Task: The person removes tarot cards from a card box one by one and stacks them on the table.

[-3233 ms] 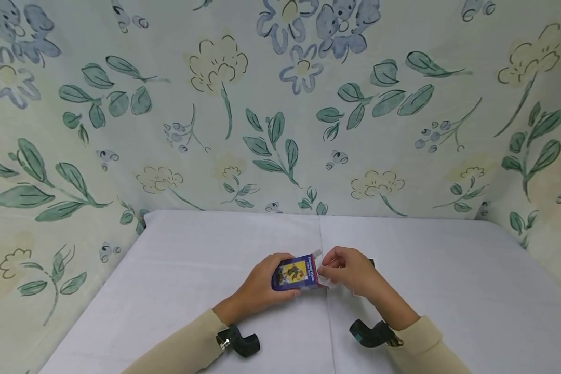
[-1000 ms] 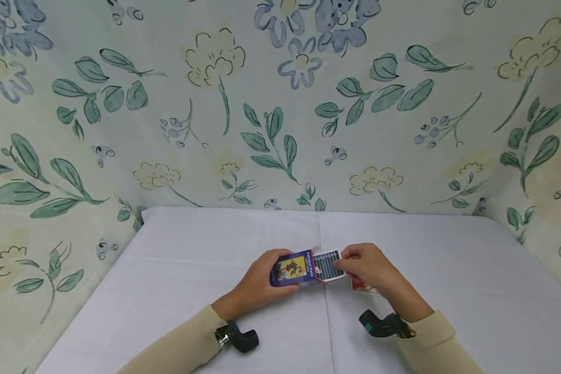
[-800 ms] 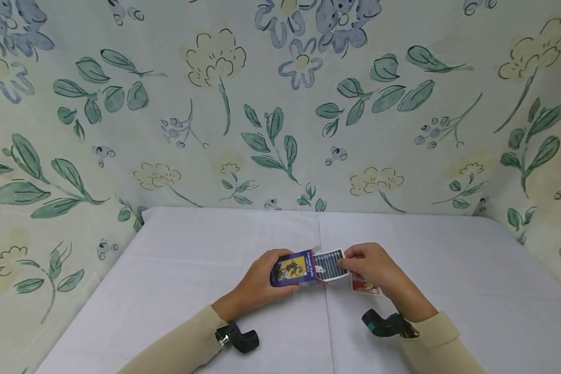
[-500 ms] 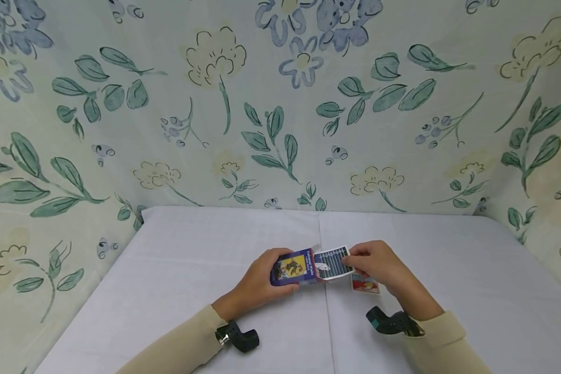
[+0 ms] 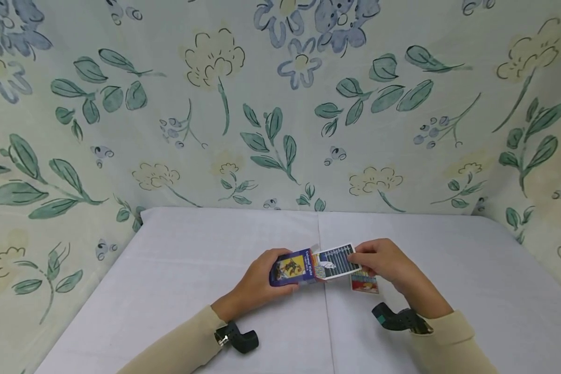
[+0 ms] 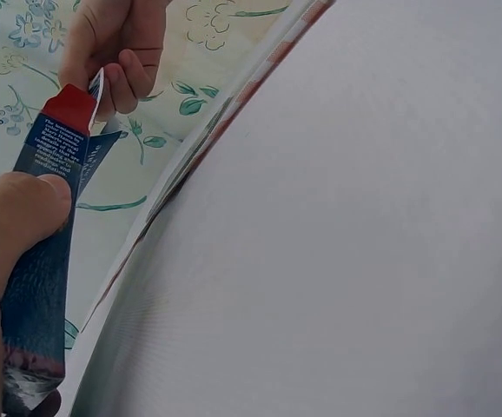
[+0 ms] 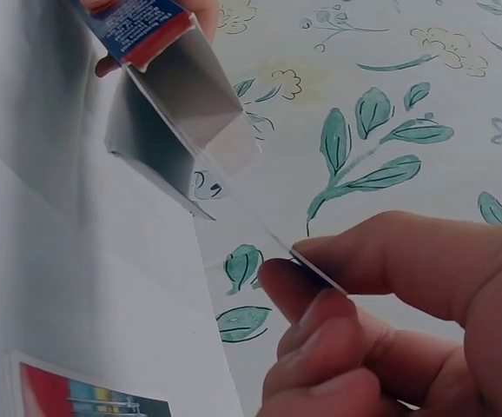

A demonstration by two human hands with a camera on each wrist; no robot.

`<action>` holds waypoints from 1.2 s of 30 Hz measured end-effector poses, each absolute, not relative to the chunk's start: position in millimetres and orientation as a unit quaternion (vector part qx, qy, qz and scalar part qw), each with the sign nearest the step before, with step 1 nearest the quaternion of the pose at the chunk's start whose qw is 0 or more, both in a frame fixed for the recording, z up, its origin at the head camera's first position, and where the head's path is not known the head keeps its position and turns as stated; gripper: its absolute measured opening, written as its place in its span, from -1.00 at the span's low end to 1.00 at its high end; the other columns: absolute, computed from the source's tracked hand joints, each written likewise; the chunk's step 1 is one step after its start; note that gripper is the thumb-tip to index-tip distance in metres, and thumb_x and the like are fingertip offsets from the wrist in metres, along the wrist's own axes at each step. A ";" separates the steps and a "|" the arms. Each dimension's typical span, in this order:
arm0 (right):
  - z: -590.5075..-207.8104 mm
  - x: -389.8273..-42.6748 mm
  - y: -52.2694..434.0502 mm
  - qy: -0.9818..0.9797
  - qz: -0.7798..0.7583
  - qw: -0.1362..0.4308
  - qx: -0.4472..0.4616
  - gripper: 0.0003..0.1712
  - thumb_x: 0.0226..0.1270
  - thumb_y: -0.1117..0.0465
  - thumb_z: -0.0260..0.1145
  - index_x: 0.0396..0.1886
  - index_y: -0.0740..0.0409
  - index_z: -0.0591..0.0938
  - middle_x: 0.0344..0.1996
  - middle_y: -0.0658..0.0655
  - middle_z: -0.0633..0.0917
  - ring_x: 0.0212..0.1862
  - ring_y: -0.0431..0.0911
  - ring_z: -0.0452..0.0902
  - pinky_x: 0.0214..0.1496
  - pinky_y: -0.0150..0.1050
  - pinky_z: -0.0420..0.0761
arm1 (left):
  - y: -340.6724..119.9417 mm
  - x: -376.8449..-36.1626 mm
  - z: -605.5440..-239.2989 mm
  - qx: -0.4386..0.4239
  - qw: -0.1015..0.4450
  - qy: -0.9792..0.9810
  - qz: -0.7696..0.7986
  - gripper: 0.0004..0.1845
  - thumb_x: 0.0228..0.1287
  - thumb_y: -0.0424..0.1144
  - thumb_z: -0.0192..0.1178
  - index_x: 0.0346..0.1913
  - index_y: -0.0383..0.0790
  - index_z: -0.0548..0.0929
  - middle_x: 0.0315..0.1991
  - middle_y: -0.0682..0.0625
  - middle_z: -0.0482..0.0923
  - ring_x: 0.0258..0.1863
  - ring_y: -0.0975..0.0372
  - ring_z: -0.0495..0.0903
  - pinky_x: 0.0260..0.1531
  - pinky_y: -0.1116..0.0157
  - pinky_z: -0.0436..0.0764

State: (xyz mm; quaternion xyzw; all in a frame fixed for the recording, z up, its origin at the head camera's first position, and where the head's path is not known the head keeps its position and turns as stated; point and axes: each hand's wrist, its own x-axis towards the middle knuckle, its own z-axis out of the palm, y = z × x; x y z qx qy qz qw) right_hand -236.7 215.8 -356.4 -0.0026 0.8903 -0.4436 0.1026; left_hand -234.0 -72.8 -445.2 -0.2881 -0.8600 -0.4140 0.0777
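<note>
My left hand grips a blue tarot card box with a yellow picture on its face, held above the white table. The box's opening points right, its flaps folded out. A tarot card with dark stripes sticks out of that opening. My right hand pinches the card's outer end between thumb and fingers. In the right wrist view the card shows nearly edge-on, as a thin line. The left wrist view has my left thumb pressed on the box's narrow side.
Below my right hand lies a red and multicoloured card or stack of cards, partly covered by that hand. A white cloth covers the table. Floral fabric hangs behind and at both sides.
My right hand, first at the box's opening, has drawn the card out to the right, and more of its face shows. The left hand and box stay nearly in place.
</note>
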 end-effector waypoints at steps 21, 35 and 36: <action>-342.9 -238.2 238.1 0.874 -0.473 0.109 -0.004 -0.58 0.34 0.10 0.25 -0.02 0.38 0.60 -0.48 0.13 0.51 -0.39 -0.05 0.39 -0.37 -0.29 0.48 | -72.3 -233.7 -445.5 -0.284 0.081 -0.859 -0.418 -0.22 0.07 0.07 0.41 0.32 -0.05 0.32 0.15 0.10 0.42 0.05 0.32 0.44 0.05 0.23 0.51; -342.6 -240.2 248.4 0.872 -0.480 0.097 0.004 -0.54 0.39 0.07 0.21 0.03 0.41 0.58 -0.34 0.14 0.57 -0.28 -0.03 0.40 -0.35 -0.29 0.53 | -72.1 -233.4 -444.9 -0.274 0.072 -0.862 -0.420 -0.21 0.06 0.03 0.43 0.33 -0.06 0.33 0.17 0.11 0.41 0.07 0.32 0.43 0.09 0.20 0.49; -342.5 -240.7 249.0 0.871 -0.482 0.096 0.008 -0.54 0.39 0.07 0.21 0.02 0.40 0.58 -0.31 0.15 0.59 -0.26 -0.02 0.41 -0.33 -0.29 0.54 | -72.1 -233.4 -444.9 -0.272 0.071 -0.862 -0.421 -0.22 0.06 0.03 0.43 0.33 -0.05 0.33 0.16 0.11 0.41 0.07 0.32 0.43 0.09 0.20 0.49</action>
